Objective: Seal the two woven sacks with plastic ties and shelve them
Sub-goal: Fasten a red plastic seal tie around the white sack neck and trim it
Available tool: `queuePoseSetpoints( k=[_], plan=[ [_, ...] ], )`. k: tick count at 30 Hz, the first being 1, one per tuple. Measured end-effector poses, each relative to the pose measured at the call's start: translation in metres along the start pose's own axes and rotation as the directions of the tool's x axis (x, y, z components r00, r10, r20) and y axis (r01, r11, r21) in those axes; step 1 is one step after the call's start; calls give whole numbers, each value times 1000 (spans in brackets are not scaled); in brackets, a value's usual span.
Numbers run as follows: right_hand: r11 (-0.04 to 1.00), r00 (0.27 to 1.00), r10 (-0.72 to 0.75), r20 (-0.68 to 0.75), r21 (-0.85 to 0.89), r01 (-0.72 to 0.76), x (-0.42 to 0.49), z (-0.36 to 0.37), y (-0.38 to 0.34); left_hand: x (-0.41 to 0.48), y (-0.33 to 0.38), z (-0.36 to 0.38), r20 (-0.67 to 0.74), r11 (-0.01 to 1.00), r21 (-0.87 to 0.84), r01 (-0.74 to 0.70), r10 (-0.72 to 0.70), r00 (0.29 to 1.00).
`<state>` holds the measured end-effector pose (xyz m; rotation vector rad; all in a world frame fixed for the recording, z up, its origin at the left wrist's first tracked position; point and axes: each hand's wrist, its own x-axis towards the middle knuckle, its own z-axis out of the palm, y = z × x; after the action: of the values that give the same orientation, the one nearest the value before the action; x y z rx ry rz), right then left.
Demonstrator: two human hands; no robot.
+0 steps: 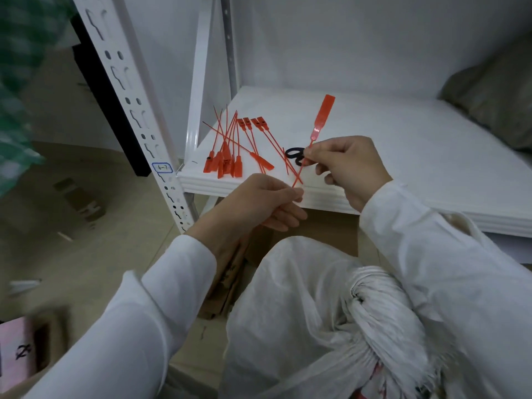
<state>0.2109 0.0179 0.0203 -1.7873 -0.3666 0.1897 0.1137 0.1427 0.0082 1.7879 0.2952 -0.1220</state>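
— The shelf filled the upper right; why was the sack low in the frame, off it?
— Its neck was twisted but untied, likely set close for tying.
— And the hands?
— At mid-frame the right hand pinched one tie. The left hand pinched its tail, stretching it straight. On the shelf's left corner the spare ties lay within reach.

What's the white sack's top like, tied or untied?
Untied: the woven sack's twisted neck shows no tie; the left hand and right hand hold the red plastic tie.
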Motion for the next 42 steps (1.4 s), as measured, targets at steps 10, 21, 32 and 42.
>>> queuePoseSetpoints(
  k=[10,21,32,42],
  plan=[
    [943,967,24,-254,-315,-106,133,55,-3,82,-23,-55,-598,890,429,155,151,787],
    [890,993,-26,-111,-455,-27,118,58,28,139,-12,-66,-255,339,930,142,318,913],
    [588,940,-167,297,-735,337,87,67,30,138,-22,-90,-314,646,763,-20,397,862],
    [449,968,-147,204,-858,249,98,51,42,146,-23,-85,-128,306,952,-29,480,868]
  ],
)
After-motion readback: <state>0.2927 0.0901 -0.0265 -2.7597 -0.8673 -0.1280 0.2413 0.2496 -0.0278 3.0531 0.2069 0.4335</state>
